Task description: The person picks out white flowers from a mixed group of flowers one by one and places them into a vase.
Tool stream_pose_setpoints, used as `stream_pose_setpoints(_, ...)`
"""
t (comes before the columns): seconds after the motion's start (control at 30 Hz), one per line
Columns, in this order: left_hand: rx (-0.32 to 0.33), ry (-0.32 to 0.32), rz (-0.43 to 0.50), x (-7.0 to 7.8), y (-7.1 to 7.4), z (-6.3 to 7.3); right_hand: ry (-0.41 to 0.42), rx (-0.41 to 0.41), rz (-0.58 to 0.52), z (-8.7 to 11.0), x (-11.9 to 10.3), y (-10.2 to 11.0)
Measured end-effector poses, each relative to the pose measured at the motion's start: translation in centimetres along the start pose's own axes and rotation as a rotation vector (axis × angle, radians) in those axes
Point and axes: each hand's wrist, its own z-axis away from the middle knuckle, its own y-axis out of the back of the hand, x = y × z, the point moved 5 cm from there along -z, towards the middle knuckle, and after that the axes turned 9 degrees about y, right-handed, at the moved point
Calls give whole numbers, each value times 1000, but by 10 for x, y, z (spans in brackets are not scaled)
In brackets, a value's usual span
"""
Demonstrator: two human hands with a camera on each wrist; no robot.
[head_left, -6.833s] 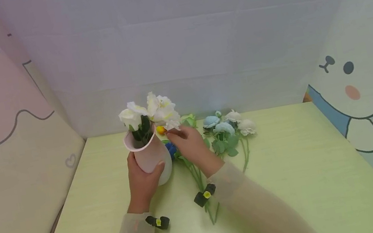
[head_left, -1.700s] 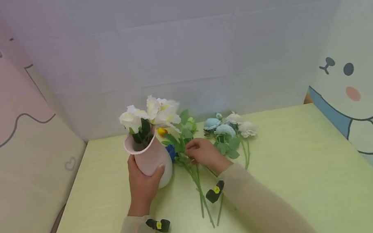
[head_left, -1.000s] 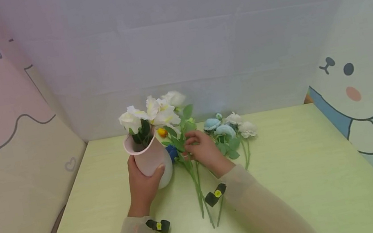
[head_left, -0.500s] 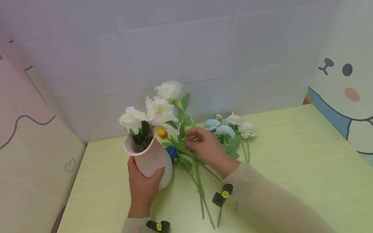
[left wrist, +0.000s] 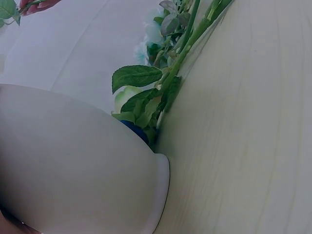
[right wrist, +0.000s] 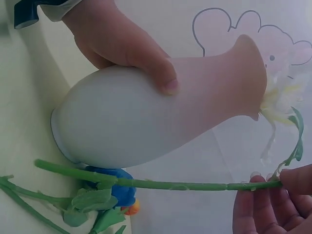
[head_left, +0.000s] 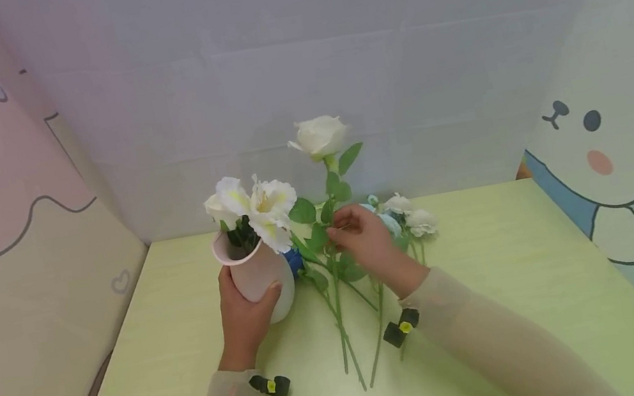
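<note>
My left hand [head_left: 245,317] grips the belly of a pink-and-white vase [head_left: 265,285], which stands on the table. In the vase are a white ruffled flower [head_left: 271,209] and a white rose bud [head_left: 219,212]. To the right of the vase, my right hand [head_left: 373,245] pinches the stem of a white rose [head_left: 320,137], its bloom upright and higher than the vase's flowers. In the right wrist view, thumb and fingers hold this green stem [right wrist: 170,185] near its leaves; its cut end reaches down beside the vase's base.
A blue rose [head_left: 295,260] lies against the vase's right side, with an orange flower [right wrist: 131,208] by it. Several green stems [head_left: 348,341] point toward the front edge. White flowers [head_left: 421,222] and light blue ones lie behind the right hand. Printed cloth walls surround the table.
My right hand has left the white ruffled flower at the vase, taken the white rose from the table's flowers and raised it, moving rightward. My left hand stays on the vase.
</note>
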Motion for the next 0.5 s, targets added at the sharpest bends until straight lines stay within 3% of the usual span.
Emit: stream_pose_setpoints(0.5, 1, -15, -12, 0, 0, 0, 117, -44, 9, 6, -33, 12)
